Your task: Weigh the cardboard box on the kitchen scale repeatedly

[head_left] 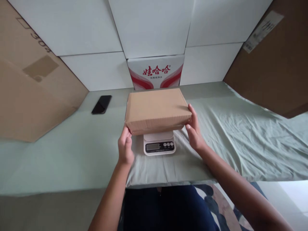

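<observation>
Brown cardboard box (156, 109), flat, closed, sits across a small white digital scale (159, 143) at table centre. Box is wider than the scale's plate so it overhangs both sides; only the scale's front w/ display + buttons pokes out beneath. Display reading too small to tell.

Left hand (125, 147) at the box's near-left corner, fingers curled up against the edge, narrow spread, touching not wrapped. Right hand (194, 130) on the box's right end, fingers fairly straight along the side wall, thumb underneath-ish. Both hands bracket the box from opposite ends, prob to steady it level on the small plate, since an overhanging load could tip. Can't tell if box weight rests fully on the scale or partly in the hands.

Scale stands on a pale green cloth (240, 141) covering the table, wrinkled on the right. Black phone (101, 104) lies flat far left, well apart from the box. Behind the box: a white carton w/ red print (156, 74), upright against the white wall panels. Big cardboard sheets (31, 96) lean at left & right.
</observation>
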`<state>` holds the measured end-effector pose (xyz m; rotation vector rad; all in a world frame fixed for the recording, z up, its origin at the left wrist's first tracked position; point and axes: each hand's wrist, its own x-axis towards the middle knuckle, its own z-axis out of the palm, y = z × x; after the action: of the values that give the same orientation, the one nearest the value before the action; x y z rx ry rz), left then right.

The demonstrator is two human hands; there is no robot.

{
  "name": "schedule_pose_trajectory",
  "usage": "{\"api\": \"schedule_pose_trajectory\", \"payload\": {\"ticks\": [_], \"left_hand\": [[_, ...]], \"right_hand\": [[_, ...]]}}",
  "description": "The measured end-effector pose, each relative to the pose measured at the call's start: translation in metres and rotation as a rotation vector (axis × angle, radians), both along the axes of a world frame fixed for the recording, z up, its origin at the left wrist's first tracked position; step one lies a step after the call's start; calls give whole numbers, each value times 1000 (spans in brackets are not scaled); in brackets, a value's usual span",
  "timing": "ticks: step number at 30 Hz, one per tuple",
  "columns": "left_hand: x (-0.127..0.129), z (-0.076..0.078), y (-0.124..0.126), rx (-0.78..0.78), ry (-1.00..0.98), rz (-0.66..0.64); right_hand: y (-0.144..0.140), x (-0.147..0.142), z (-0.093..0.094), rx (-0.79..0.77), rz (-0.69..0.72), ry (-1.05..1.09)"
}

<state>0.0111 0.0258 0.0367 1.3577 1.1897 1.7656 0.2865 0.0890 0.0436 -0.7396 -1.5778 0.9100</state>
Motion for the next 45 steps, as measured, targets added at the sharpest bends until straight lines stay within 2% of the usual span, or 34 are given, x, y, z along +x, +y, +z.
{"api": "schedule_pose_trajectory", "payload": {"ticks": [3, 5, 7, 9, 12, 16, 23, 30, 33, 36, 39, 41, 43, 45], "left_hand": [[-7, 16, 38, 36, 1, -9], [-12, 18, 70, 14, -10, -14], [-16, 12, 100, -37, -49, 0], [-18, 0, 121, -85, -80, 19], [-19, -20, 133, -139, -100, 27], [-24, -31, 134, -173, -107, 46], [-49, -30, 132, -219, -133, 126], [-33, -32, 125, -340, -160, 38], [-30, -29, 126, -311, -159, 32], [-31, -19, 123, -207, -128, 2], [-31, -5, 108, -74, -89, -18], [-30, 1, 89, -5, -62, 10], [-27, 1, 64, 32, -16, 54], [-25, -5, 37, 26, 46, 79]], "right_hand": [[31, -7, 17, 46, -56, 18], [56, -13, 21, 54, -57, 19], [79, -20, 15, 45, -54, 24], [94, -27, 4, 24, -74, 35], [105, -33, -13, -30, -82, 67], [108, -33, -22, -100, -20, 98], [109, -19, -28, -191, 15, 151], [98, -23, -23, -214, 59, 64], [96, -25, -20, -194, 73, 47], [95, -23, -11, -74, 34, 24], [84, -18, 5, 85, -43, -7], [68, -14, 13, 163, -92, -41], [49, -8, 15, 208, -116, -60], [30, -2, 9, 211, -105, -58]]}}
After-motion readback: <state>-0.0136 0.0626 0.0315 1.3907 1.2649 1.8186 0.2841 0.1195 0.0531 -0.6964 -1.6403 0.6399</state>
